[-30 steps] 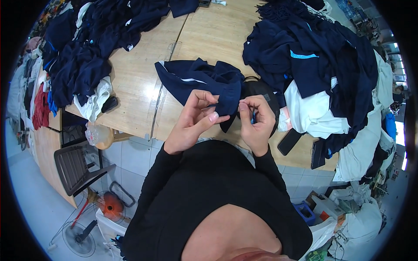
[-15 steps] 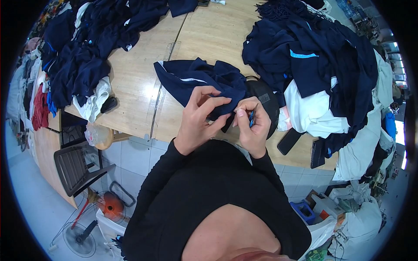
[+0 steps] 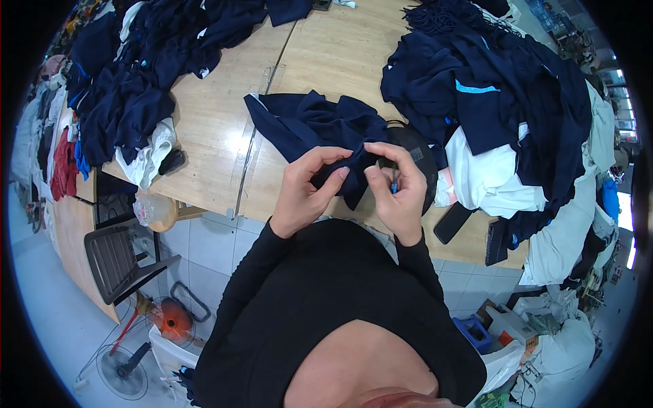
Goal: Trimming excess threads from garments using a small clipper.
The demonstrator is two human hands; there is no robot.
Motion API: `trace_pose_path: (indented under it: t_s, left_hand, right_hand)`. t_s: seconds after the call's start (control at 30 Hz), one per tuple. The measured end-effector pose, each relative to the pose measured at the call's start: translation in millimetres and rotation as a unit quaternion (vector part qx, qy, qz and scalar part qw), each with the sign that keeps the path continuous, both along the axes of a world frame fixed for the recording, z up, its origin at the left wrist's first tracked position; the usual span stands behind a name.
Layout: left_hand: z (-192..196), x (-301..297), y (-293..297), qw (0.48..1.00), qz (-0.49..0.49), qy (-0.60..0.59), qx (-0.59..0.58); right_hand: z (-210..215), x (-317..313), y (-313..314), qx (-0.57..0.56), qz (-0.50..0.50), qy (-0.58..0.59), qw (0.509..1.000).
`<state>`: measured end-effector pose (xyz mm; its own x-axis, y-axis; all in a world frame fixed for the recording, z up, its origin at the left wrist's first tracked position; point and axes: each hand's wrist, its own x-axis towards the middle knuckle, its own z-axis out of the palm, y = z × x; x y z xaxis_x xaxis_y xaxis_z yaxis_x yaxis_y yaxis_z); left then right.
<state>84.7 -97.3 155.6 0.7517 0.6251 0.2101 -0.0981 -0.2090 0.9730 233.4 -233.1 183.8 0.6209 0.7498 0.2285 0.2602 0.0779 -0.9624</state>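
Left grip (image 3: 299, 189) pinches navy garment (image 3: 313, 119), right grip (image 3: 400, 200) encloses blue object (image 3: 394, 185) near unreadable grey label (image 3: 416, 155)

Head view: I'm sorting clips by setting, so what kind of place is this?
Likely a garment workshop: a wooden table holds two heaps of mostly navy clothing, and left hand and right hand handle navy cloth.

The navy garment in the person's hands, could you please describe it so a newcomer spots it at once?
On the wooden table, look between the left heap and the right heap of navy clothing. The navy garment there is held at its near end between the left hand and right hand. Unlike the heaps, it alone is being held.
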Motion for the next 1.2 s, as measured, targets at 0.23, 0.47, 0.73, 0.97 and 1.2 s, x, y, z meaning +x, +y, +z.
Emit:
trace_pose_path:
  t_s: [0.23,0.47,0.73,0.97,1.2]
  left_hand:
    - [23,-10,5,0.991,-0.035,-0.012,-0.125]
    - [31,-13,4,0.992,-0.037,-0.012,-0.118]
    - [33,-14,3,0.992,-0.074,-0.001,-0.104]
    - [36,-15,3,0.992,-0.089,0.007,-0.087]
    - [36,-15,3,0.994,-0.094,0.015,-0.051]
  right_hand:
    - [-14,-2,-8,-0.020,0.005,0.050,0.999]
    - [23,18,-17,-0.040,0.011,-0.203,0.978]
    - [32,10,-21,-0.103,0.098,-0.162,0.977]
    - [32,12,-19,-0.092,0.109,-0.168,0.976]
    - [30,12,-18,-0.079,0.109,-0.186,0.973]
